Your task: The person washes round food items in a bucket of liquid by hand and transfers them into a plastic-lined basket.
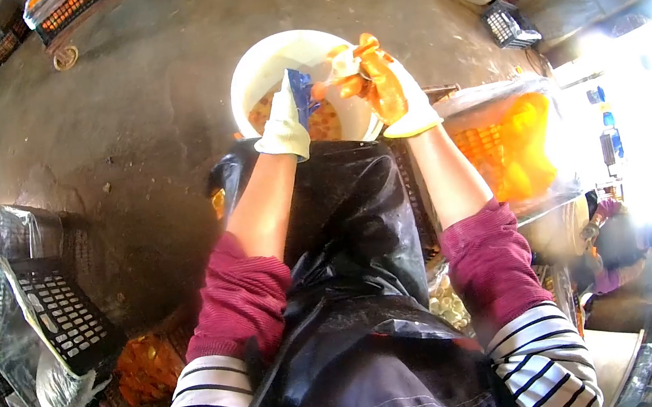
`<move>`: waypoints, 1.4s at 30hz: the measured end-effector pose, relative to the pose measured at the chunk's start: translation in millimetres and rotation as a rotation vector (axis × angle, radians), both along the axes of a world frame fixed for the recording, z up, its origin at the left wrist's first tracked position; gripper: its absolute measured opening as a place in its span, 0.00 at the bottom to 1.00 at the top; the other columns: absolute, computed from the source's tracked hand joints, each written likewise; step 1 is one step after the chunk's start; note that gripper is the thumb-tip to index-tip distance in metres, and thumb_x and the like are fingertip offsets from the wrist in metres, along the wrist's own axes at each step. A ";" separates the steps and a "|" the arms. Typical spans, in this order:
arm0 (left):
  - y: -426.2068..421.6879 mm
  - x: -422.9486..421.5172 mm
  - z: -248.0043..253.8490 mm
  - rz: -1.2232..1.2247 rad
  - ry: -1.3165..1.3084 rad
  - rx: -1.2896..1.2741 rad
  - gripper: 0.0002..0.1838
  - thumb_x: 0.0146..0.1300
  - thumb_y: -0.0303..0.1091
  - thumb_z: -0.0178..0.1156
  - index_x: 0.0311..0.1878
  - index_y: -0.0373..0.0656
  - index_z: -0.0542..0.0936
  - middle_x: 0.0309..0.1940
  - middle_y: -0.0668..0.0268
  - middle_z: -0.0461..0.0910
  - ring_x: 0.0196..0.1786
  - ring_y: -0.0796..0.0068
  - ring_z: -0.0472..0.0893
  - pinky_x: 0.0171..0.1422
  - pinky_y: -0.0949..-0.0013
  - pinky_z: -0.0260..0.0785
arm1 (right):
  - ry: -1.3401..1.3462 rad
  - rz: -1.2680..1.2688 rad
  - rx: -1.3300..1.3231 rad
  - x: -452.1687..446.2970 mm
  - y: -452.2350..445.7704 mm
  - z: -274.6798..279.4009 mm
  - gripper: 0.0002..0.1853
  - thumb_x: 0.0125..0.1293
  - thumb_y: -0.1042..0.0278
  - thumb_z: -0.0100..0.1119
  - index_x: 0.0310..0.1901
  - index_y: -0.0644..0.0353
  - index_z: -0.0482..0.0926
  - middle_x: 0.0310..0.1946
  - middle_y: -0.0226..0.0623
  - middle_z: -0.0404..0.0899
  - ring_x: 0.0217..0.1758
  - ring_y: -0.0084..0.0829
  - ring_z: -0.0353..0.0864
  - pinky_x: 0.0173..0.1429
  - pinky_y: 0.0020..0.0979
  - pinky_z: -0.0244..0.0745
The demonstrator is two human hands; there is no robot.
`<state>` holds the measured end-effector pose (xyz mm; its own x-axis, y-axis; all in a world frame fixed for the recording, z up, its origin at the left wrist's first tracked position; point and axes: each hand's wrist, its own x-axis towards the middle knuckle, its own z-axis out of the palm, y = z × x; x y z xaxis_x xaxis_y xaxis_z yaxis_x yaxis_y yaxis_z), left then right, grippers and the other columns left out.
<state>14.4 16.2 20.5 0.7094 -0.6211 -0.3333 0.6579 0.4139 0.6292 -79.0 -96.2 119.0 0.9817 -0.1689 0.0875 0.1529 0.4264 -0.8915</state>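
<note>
My left hand [291, 117], in a white glove with a blue coated palm, is over the left side of a white bucket [251, 71]. Its fingers are closed, and what they hold is hidden. Close by on the right, my right hand [388, 88] wears a white glove with orange coating. Its fingers are bent around a small whitish piece [343, 63]. A small orange-pink round piece [319, 91] shows between the hands, but I cannot tell which hand touches it. Below, the bucket holds cloudy liquid with orange round pieces [324, 125].
A plastic-lined basket [481, 150] of orange pieces stands right of my knees. Black crates [66, 311] and a container of orange pieces [146, 367] are at left. Beside my right thigh lie pale pieces [447, 303]. Another person [618, 237] is at far right.
</note>
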 end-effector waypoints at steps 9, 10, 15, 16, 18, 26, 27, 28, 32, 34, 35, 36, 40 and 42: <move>0.8 4.2 -3.6 -0.010 -0.026 -0.044 0.24 0.68 0.54 0.45 0.48 0.42 0.77 0.39 0.62 0.81 0.41 0.66 0.80 0.48 0.63 0.72 | 0.062 -0.247 0.036 -34.7 -19.6 9.9 0.22 0.67 0.50 0.53 0.49 0.64 0.70 0.32 0.32 0.74 0.29 0.18 0.68 0.31 0.18 0.64; -1.6 4.7 -5.6 -0.002 -0.028 -0.060 0.24 0.68 0.54 0.45 0.47 0.41 0.77 0.38 0.61 0.81 0.40 0.66 0.80 0.48 0.63 0.72 | 0.083 -0.228 0.163 -54.3 -25.6 8.0 0.26 0.66 0.51 0.54 0.52 0.69 0.68 0.32 0.32 0.74 0.30 0.18 0.68 0.32 0.17 0.65; 0.7 8.0 -11.4 -0.097 -0.270 0.040 0.23 0.71 0.49 0.44 0.48 0.38 0.77 0.38 0.62 0.81 0.42 0.70 0.80 0.48 0.68 0.71 | 0.380 -0.568 -0.144 -218.9 -34.6 -13.8 0.21 0.66 0.57 0.56 0.54 0.63 0.69 0.38 0.35 0.75 0.39 0.29 0.74 0.38 0.26 0.71; -0.2 6.2 -7.4 -0.092 -0.284 0.078 0.24 0.71 0.50 0.43 0.50 0.38 0.76 0.41 0.61 0.81 0.44 0.69 0.80 0.50 0.67 0.70 | 0.507 -0.612 -0.415 -256.2 -30.4 -16.4 0.20 0.66 0.58 0.55 0.53 0.61 0.69 0.39 0.36 0.76 0.40 0.30 0.75 0.39 0.28 0.71; 1.7 2.7 -0.9 -0.136 -0.247 -0.013 0.23 0.71 0.49 0.44 0.50 0.38 0.76 0.43 0.61 0.80 0.45 0.67 0.79 0.51 0.67 0.70 | 0.765 -0.734 -0.582 -330.2 -25.4 -27.2 0.16 0.66 0.62 0.55 0.52 0.57 0.72 0.41 0.35 0.77 0.41 0.31 0.76 0.41 0.30 0.72; -6.4 2.3 -14.2 -0.306 -0.300 0.033 0.24 0.70 0.49 0.46 0.52 0.36 0.75 0.46 0.58 0.80 0.46 0.65 0.79 0.55 0.64 0.67 | 1.042 -1.198 -0.507 -402.5 -20.9 -52.0 0.16 0.65 0.61 0.56 0.50 0.59 0.78 0.36 0.24 0.78 0.34 0.17 0.73 0.37 0.21 0.69; -7.5 2.3 -15.4 -0.320 -0.287 0.030 0.24 0.70 0.49 0.45 0.52 0.36 0.75 0.46 0.58 0.79 0.47 0.65 0.79 0.55 0.64 0.67 | 1.086 -1.190 -0.461 -353.8 -13.9 -26.1 0.18 0.65 0.66 0.55 0.55 0.64 0.74 0.41 0.28 0.79 0.39 0.18 0.74 0.42 0.22 0.69; -9.0 2.4 -15.2 -0.330 -0.278 0.027 0.24 0.70 0.48 0.45 0.52 0.36 0.75 0.46 0.58 0.79 0.47 0.65 0.79 0.55 0.64 0.68 | 0.999 -1.059 -0.612 -331.4 -21.1 -23.8 0.21 0.65 0.65 0.55 0.57 0.67 0.71 0.44 0.30 0.78 0.43 0.18 0.74 0.44 0.20 0.69; -6.4 0.2 -12.5 -0.352 -0.420 0.128 0.22 0.70 0.45 0.46 0.54 0.36 0.73 0.50 0.57 0.77 0.48 0.64 0.79 0.54 0.65 0.69 | 0.869 -0.262 -1.861 -289.8 -91.8 -84.8 0.20 0.53 0.73 0.58 0.51 0.62 0.76 0.45 0.48 0.78 0.53 0.45 0.74 0.58 0.35 0.69; -9.3 -3.5 -6.7 -0.343 -0.393 0.163 0.21 0.70 0.44 0.46 0.56 0.35 0.71 0.51 0.56 0.77 0.48 0.63 0.79 0.54 0.64 0.69 | 1.125 0.109 -1.825 -265.3 -148.4 -117.9 0.22 0.55 0.75 0.53 0.54 0.61 0.72 0.47 0.51 0.76 0.54 0.48 0.74 0.58 0.38 0.70; -12.2 -5.3 -5.8 -0.332 -0.394 0.203 0.21 0.70 0.43 0.47 0.56 0.35 0.71 0.51 0.56 0.77 0.48 0.63 0.79 0.55 0.64 0.69 | 1.285 0.274 -1.706 -233.2 -154.1 -100.2 0.24 0.56 0.78 0.48 0.58 0.61 0.67 0.49 0.55 0.75 0.55 0.51 0.73 0.58 0.41 0.69; -14.1 -7.7 -4.6 -0.321 -0.394 0.244 0.21 0.70 0.43 0.47 0.56 0.34 0.70 0.51 0.56 0.77 0.48 0.62 0.79 0.55 0.63 0.69 | 1.323 0.194 -1.737 -216.9 -165.4 -106.7 0.23 0.56 0.78 0.49 0.56 0.62 0.68 0.48 0.55 0.75 0.55 0.51 0.74 0.57 0.42 0.70; -18.3 -8.7 9.6 -0.303 -0.372 0.212 0.16 0.68 0.40 0.52 0.49 0.37 0.76 0.45 0.62 0.79 0.44 0.73 0.78 0.51 0.74 0.71 | 1.472 -0.271 -1.514 -176.2 -205.0 -160.5 0.21 0.53 0.79 0.53 0.52 0.62 0.72 0.47 0.53 0.76 0.53 0.48 0.76 0.53 0.40 0.73; -21.0 -12.4 10.3 -0.323 -0.403 0.269 0.15 0.68 0.38 0.52 0.48 0.36 0.76 0.45 0.63 0.79 0.43 0.76 0.78 0.50 0.76 0.71 | 1.404 -0.482 -1.420 -190.3 -208.5 -208.1 0.21 0.53 0.78 0.54 0.52 0.62 0.72 0.47 0.51 0.77 0.53 0.47 0.76 0.53 0.39 0.74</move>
<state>2.0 -4.7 30.9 0.6016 -0.7580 -0.2520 0.4108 0.0230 0.9114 -269.3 -304.6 -89.2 0.3866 -0.8873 -0.2516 -0.9218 -0.3802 -0.0754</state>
